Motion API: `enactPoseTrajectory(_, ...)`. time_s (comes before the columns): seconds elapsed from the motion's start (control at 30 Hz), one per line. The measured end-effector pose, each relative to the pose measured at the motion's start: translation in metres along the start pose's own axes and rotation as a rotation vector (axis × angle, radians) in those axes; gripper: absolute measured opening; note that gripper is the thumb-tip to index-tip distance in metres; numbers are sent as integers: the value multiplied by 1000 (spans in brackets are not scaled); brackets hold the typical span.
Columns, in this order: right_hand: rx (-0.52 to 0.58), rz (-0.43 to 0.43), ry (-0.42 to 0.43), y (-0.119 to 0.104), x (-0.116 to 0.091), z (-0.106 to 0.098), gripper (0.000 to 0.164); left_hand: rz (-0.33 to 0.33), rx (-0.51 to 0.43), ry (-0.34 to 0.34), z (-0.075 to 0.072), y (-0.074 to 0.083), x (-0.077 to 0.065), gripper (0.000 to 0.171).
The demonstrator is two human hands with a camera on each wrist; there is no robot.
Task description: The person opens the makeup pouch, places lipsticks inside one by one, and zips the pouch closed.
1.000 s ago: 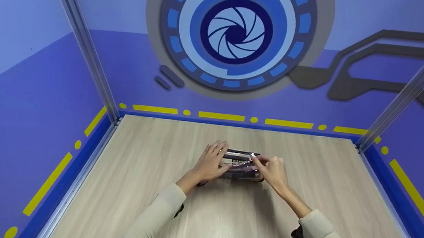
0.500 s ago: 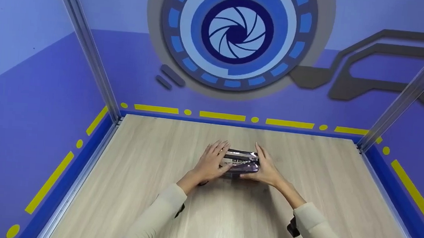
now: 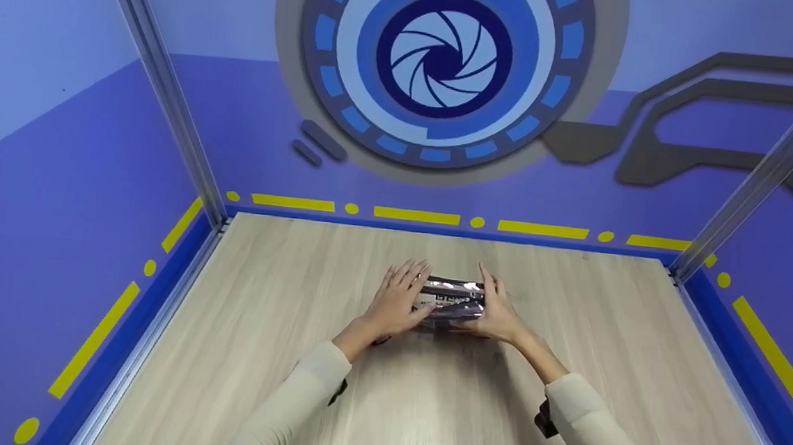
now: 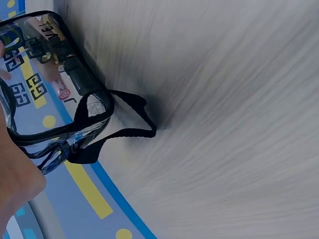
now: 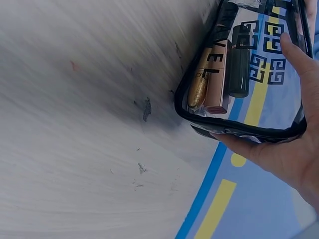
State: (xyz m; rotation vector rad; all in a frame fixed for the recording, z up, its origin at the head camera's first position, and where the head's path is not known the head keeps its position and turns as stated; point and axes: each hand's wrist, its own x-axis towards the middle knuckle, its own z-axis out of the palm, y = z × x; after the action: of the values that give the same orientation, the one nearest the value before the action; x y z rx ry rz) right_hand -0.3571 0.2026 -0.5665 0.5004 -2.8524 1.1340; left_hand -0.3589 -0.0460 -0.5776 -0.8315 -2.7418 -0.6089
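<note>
A clear cosmetic bag (image 3: 452, 300) with black trim stands on the table between both hands. My left hand (image 3: 396, 305) holds its left end, fingers over the top and thumb along the near side. Around the right end, my right hand (image 3: 499, 319) grips the bag, thumb and fingers on opposite sides. Through the clear wall in the right wrist view show a gold item (image 5: 198, 90), a rose-coloured tube (image 5: 216, 82) and a dark tube (image 5: 239, 69). A black strap loop (image 4: 130, 133) sticks out from the bag's left end. The zip's state is hard to tell.
The wood-patterned table (image 3: 425, 406) spreads around the bag. Blue printed panels (image 3: 235, 127) enclose the back and sides, with metal corner posts (image 3: 162, 80) at left and right.
A second ago my right hand pinched at the bag's upper right edge. It has since let go there and taken hold of the right end. My left hand stays in place.
</note>
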Motion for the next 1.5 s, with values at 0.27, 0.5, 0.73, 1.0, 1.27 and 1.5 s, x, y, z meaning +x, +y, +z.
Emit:
enactPoseTrajectory(0.27,-13,-12,1,1,0,-1,126,-7,-77,188,-3,17,3,49)
enactPoseTrajectory(0.5,-14,-35,4,-1,1,-2,119,-40,35,194,-5,47,10,15)
enactPoseTrajectory(0.73,-52,-53,18,0,1,-2,114,-211,-114,108,-6,66,19,22)
enactPoseTrajectory(1.0,-79,-60,9,2,1,-1,119,-317,-197,123,-1,69,27,16)
enactPoseTrajectory(1.27,-78,-40,-4,4,-2,-1,121,-351,-269,133,1,71,29,14)
enactPoseTrajectory(1.5,-73,-42,-3,4,-2,-1,121,-353,-335,172,1,72,31,12)
